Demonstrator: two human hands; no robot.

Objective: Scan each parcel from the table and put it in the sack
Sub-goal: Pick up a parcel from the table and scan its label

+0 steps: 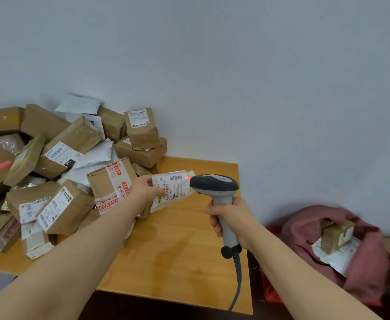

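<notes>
the left hand pinches a white parcel above the table; the right hand grips the scanner, its red light beside the barcode. a steady label and slight aim leftward should register before the sack

Pale grey wall, dark floor
</notes>
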